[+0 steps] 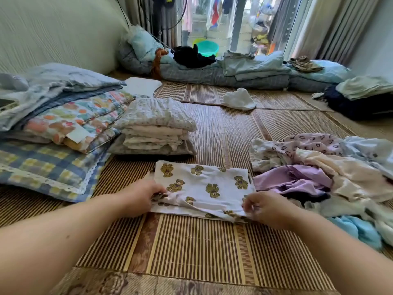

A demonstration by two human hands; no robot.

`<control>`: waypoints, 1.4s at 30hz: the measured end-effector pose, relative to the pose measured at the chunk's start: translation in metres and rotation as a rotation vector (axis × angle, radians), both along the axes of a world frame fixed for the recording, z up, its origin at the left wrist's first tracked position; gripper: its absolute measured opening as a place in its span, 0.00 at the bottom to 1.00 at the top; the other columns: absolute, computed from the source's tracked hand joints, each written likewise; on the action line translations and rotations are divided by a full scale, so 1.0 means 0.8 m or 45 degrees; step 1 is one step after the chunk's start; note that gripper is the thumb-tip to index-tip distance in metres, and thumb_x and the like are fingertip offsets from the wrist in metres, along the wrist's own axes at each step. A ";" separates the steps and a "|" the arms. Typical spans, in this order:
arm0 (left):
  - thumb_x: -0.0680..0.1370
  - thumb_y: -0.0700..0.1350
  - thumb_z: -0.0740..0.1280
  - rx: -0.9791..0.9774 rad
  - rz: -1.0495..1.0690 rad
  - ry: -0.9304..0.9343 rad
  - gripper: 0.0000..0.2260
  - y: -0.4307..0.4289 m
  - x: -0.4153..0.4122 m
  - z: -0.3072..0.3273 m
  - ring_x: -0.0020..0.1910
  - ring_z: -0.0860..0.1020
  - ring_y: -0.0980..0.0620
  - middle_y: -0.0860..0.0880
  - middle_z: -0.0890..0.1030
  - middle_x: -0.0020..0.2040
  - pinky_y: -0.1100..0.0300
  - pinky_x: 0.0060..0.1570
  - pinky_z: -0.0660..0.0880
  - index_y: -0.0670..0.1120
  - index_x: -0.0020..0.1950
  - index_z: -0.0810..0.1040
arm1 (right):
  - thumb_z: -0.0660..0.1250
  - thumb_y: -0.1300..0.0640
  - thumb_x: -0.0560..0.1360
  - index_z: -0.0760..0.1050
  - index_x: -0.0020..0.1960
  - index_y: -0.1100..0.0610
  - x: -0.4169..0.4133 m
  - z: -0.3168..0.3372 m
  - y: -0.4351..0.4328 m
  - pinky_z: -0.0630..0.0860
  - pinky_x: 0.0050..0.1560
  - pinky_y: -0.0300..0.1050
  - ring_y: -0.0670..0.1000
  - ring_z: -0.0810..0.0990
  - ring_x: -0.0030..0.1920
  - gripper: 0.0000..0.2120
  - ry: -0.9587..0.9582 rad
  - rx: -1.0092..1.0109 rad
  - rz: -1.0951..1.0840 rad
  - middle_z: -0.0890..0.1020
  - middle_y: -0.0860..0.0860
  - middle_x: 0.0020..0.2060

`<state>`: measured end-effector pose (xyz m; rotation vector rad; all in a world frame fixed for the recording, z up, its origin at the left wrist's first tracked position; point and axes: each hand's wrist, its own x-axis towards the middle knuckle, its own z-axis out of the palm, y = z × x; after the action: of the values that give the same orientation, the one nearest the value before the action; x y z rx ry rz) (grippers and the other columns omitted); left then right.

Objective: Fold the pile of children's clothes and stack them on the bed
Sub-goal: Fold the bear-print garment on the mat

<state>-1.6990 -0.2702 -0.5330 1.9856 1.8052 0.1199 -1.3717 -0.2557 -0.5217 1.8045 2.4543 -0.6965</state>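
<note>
A white garment printed with brown teddy bears lies partly folded on the bamboo mat in front of me. My left hand pinches its near left edge. My right hand pinches its near right corner. A stack of folded clothes stands just behind the garment, to the left. To the right lies a loose pile of unfolded clothes in lilac, cream, heart print and light blue.
Pillows and a floral quilt are stacked at the left. A crumpled white cloth lies further back on the mat. Rolled bedding lines the far edge, with dark and pale clothes at the far right.
</note>
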 end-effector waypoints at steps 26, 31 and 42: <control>0.78 0.39 0.63 -0.711 -0.552 -0.223 0.29 -0.124 0.035 0.057 0.66 0.70 0.59 0.60 0.71 0.70 0.61 0.65 0.67 0.58 0.76 0.61 | 0.56 0.53 0.77 0.58 0.74 0.47 -0.154 -0.003 -0.113 0.76 0.58 0.52 0.54 0.78 0.57 0.25 0.003 0.093 0.326 0.78 0.53 0.61; 0.76 0.47 0.68 -0.151 -0.400 0.100 0.27 -0.109 -0.024 0.047 0.70 0.62 0.58 0.62 0.66 0.70 0.58 0.70 0.62 0.63 0.72 0.65 | 0.63 0.32 0.69 0.57 0.73 0.41 -0.148 -0.003 -0.166 0.62 0.71 0.47 0.48 0.63 0.70 0.36 0.024 0.151 0.365 0.63 0.45 0.72; 0.72 0.40 0.64 -0.151 -0.382 0.192 0.31 -0.115 -0.038 0.021 0.72 0.61 0.55 0.60 0.64 0.72 0.54 0.73 0.58 0.62 0.72 0.66 | 0.58 0.48 0.75 0.75 0.63 0.41 -0.138 -0.042 -0.191 0.72 0.60 0.67 0.55 0.71 0.70 0.18 -0.051 0.379 0.681 0.76 0.46 0.66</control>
<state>-1.7293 -0.3625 -0.5164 2.2003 1.5369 -0.2303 -1.4819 -0.4085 -0.5555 1.0989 2.9362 -0.2636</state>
